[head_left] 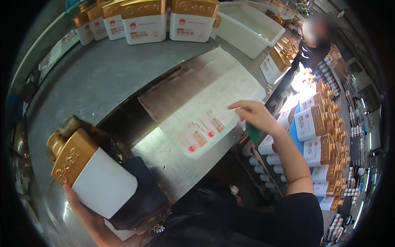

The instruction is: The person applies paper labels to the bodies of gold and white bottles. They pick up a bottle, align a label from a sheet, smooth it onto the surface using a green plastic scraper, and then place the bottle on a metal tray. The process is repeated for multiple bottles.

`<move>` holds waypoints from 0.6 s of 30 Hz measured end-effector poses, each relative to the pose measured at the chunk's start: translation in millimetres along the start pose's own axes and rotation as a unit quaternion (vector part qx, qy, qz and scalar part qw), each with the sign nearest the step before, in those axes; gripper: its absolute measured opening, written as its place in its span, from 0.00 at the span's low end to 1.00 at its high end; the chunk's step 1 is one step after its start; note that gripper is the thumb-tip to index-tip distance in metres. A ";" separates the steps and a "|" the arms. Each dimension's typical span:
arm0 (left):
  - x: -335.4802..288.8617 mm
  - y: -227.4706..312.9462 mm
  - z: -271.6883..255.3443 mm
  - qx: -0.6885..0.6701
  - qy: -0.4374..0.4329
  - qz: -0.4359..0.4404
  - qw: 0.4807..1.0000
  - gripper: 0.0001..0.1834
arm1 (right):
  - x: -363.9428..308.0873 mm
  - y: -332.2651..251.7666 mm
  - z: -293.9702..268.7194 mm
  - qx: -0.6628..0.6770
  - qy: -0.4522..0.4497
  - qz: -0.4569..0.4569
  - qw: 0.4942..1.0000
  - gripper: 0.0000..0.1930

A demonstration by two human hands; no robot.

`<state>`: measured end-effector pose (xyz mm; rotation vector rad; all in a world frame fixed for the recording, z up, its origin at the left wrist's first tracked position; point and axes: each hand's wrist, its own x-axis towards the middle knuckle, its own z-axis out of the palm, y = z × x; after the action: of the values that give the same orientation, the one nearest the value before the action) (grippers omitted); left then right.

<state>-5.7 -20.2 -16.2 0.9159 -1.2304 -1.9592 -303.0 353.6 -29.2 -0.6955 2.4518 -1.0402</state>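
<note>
The bottle (106, 183) lies tilted at your lower left, its gold shoulder and neck toward the upper left and its plain white face turned up, a dark cloth (140, 195) beneath it. Around it, the grey metal table (103, 74) spreads widest. Beyond the table's right side, stacked bottles (306, 123) with gold tops and printed white bodies stand in rows, and a co-worker (310, 51) in dark clothing is behind them. At the far edge, a white tub (232, 35) sits to the right of a row of upright printed bottles (189, 26). The pale label sheet (210, 88) lies across the middle of the table, partly in bright light. Your left hand (88, 214) touches the lower edge of the tilted bottle, its fingers largely hidden beneath, so you cannot tell how firmly it grips. Your right hand (255, 114) is over the right side of the label sheet, index finger extended and the others curled around a green piece (252, 133) that sticks out below the palm. Smallest are the red round marks (191, 148) near the sheet's lower end.
</note>
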 end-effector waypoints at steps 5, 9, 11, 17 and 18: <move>3.1 -3.5 -7.9 0.061 0.115 0.010 0.991 0.32 | 16.4 -3.0 34.0 -0.292 -0.045 -0.137 0.946 0.22; -3.7 7.9 -20.1 0.088 0.059 0.010 0.994 0.35 | 26.4 -3.8 36.2 -0.340 -0.045 -0.129 0.930 0.22; -10.9 6.8 -6.3 0.086 0.072 0.024 0.993 0.33 | 23.7 -0.6 35.1 -0.371 -0.024 -0.126 0.920 0.23; -9.2 -1.4 -6.8 0.165 0.031 0.024 0.985 0.37 | 13.0 4.6 38.3 -0.320 -0.019 -0.141 0.937 0.23; -9.4 -0.8 -6.4 0.162 0.022 0.024 0.986 0.36 | 12.7 1.3 39.0 -0.313 -0.029 -0.131 0.940 0.22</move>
<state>4.7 -15.4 -16.9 1.0705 -1.5583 -1.7210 -293.2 325.6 -57.4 -1.2516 2.6885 -0.2795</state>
